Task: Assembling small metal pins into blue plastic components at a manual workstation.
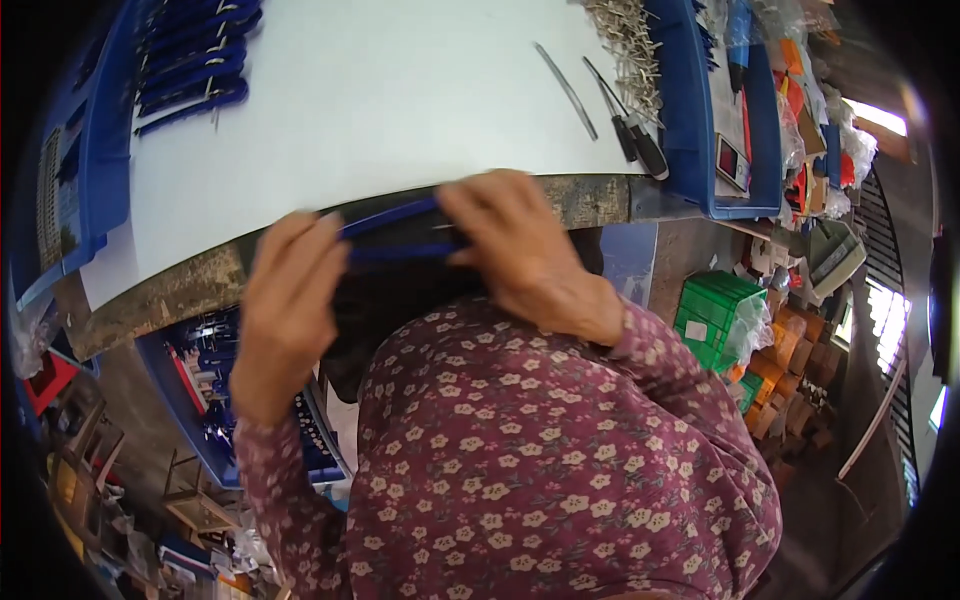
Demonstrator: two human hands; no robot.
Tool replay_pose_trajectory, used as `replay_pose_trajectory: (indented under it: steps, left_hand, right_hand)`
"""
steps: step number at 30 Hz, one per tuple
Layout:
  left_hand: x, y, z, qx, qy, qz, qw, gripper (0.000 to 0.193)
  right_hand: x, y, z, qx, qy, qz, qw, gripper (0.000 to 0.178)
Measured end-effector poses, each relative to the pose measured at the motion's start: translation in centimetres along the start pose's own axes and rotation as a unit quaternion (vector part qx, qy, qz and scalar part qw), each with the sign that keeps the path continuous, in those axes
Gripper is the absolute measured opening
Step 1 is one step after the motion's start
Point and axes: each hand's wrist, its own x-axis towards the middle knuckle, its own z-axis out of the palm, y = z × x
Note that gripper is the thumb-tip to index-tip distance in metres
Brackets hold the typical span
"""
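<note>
At the table's near edge, a long blue part (392, 214) with two roughly parallel bars stretches between my hands; its exact kind cannot be made out. My left hand (288, 310), blurred by motion, has its fingers closed round the left end. Curled fingers of my right hand (525, 255) grip the other end, where a thin metal piece shows by the fingertips. Dark material lies beneath the part, over my lap. Several similar blue parts (195, 75) with metal pins lie in a row at the far left of the white tabletop (390, 100).
A heap of small metal pins (630, 50), two screwdrivers (640, 140) and a thin metal rod (567, 92) lie at the far right. Blue bins flank the tabletop, the right bin (690, 110) close to the screwdrivers. Below left stands another blue bin (180, 400) with parts; a green crate (715, 310) stands right.
</note>
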Motion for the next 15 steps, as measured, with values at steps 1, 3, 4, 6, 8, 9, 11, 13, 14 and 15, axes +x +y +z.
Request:
replay_pose_trajectory:
  steps: [1,3,4,6,8,9,11,13,14,15]
  left_hand:
    - [1.0,0.1,0.8,-0.026,-0.018,0.022,0.999,0.024]
    - [1.5,-0.1,1.9,-0.038,-0.016,0.027,0.999,0.026]
    - [1.3,-0.3,1.7,-0.038,-0.016,0.027,0.999,0.026]
    - [0.0,-0.7,0.6,0.009,0.008,0.007,1.0,0.024]
    - [-1.8,-1.5,-2.4,0.074,0.002,-0.052,0.996,0.02]
    - [-2.8,-2.4,-3.3,0.076,0.011,-0.096,0.992,0.018]
    - [-5.1,-3.1,-5.7,0.082,0.028,-0.147,0.985,0.017]
    - [-6.1,-3.2,-6.6,0.103,0.028,-0.19,0.976,0.018]
    - [-5.9,-2.9,-6.4,0.104,0.029,-0.19,0.976,0.018]
    - [-5.2,-2.4,-5.7,0.078,0.039,-0.161,0.983,0.018]
  right_hand:
    - [-0.6,0.3,-0.8,-0.007,0.0,0.033,0.999,0.054]
    - [-1.1,0.4,-0.6,-0.009,0.012,0.028,0.999,0.055]
    - [-1.3,0.5,-0.6,-0.018,0.026,0.032,0.999,0.055]
    - [0.3,-0.1,0.6,-0.011,0.025,0.005,1.0,0.052]
    - [2.9,-1.0,2.8,-0.001,0.012,-0.054,0.998,0.045]
    - [4.4,-1.5,4.1,0.006,0.0,-0.09,0.996,0.043]
    - [7.4,-3.4,5.4,0.009,-0.026,-0.154,0.988,0.04]
    - [7.8,-4.0,5.6,0.009,0.0,-0.165,0.986,0.039]
    - [7.9,-4.3,5.7,0.01,0.023,-0.174,0.984,0.038]
    - [7.4,-3.9,5.0,0.007,0.024,-0.173,0.985,0.038]
